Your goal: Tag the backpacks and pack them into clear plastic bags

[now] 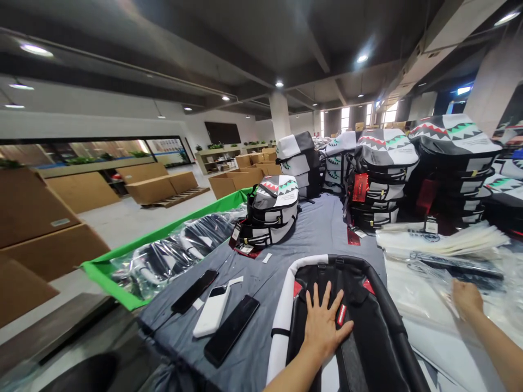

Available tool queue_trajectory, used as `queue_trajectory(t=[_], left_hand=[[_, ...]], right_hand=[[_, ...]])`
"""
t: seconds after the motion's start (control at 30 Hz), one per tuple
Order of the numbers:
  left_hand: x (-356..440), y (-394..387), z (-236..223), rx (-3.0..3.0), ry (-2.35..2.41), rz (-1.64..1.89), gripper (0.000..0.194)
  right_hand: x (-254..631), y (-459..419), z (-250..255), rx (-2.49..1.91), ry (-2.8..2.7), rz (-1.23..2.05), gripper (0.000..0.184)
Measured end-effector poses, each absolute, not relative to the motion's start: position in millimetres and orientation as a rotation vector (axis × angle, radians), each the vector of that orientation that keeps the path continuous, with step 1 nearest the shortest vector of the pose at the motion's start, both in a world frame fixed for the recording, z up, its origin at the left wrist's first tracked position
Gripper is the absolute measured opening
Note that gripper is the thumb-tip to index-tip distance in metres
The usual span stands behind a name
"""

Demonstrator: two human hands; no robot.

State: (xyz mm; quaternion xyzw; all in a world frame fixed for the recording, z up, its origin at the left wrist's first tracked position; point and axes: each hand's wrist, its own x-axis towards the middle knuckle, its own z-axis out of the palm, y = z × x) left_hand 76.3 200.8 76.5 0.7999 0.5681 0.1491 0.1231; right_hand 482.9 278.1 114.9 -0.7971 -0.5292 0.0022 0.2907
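Observation:
A black and white backpack (pixel 359 305) lies back side up at the table's near edge, straps and a small red label showing. My left hand (pixel 324 321) rests flat on it with the fingers spread. To the right, my right hand (pixel 468 298) is closed at the edge of a clear plastic bag (pixel 433 277), which lies on a pile of similar bags. The fingertips are partly hidden there. Left of the backpack are a white power bank (pixel 212 310) and two dark phones, one nearer (pixel 231 330) and one farther (pixel 195 291).
Shark-mouth backpacks stand on the grey-covered table (pixel 318 223): a small pile (pixel 275 204) and taller stacks (pixel 384 169) behind. A green-rimmed bin (pixel 110 277) holds plastic-wrapped backpacks at left. Cardboard boxes (pixel 163 188) stand on the floor beyond.

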Motion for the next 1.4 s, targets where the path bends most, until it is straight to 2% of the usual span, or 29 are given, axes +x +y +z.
queue_trajectory(t=[0.13,0.23,0.37,0.43,0.5,0.57,0.7,0.77,0.9,1.03,1.1,1.17,1.27,1.33,1.4], left_hand=[[74,204,71,2.311,1.618,0.57,0.076],[74,205,68,2.304,1.583,0.721,0.076],[87,188,78,2.119,1.322,1.047,0.051],[95,171,89,1.786,1.125,1.225,0.052],[100,152,98,1.269,0.977,1.377,0.066],[96,134,104,0.754,0.911,1.464,0.071],[62,104,98,0.276,1.005,1.467,0.053],[44,91,93,0.32,1.046,1.428,0.053],[33,73,95,0.621,1.174,1.415,0.058],[39,84,105,0.876,1.292,1.46,0.071],[39,95,113,1.122,1.348,1.38,0.071],[40,105,124,1.441,1.477,1.25,0.061],[47,120,148,1.909,1.673,1.208,0.018],[55,133,165,2.174,1.663,1.232,0.037],[60,150,183,2.332,1.56,1.211,0.03]], right_hand=[[464,269,159,-1.958,-1.546,0.024,0.028],[419,258,188,-1.801,-1.701,0.024,0.025],[329,232,203,-1.62,-1.892,0.083,0.025],[278,216,198,-1.562,-2.003,0.157,0.022],[231,198,187,-1.521,-2.11,0.251,0.016],[194,180,175,-1.472,-2.207,0.366,0.011],[161,142,153,-1.342,-2.32,0.589,0.022],[162,125,146,-1.3,-2.321,0.642,0.026],[180,109,134,-1.229,-2.209,0.831,0.02],[198,122,133,-1.089,-1.829,1.284,0.042],[205,134,140,-1.137,-1.614,1.365,0.051],[209,145,153,-1.249,-1.491,1.282,0.054],[211,152,179,-1.304,-1.585,0.997,0.048],[212,150,197,-1.265,-1.827,0.739,0.039],[220,148,212,-1.27,-2.066,0.353,0.028]])
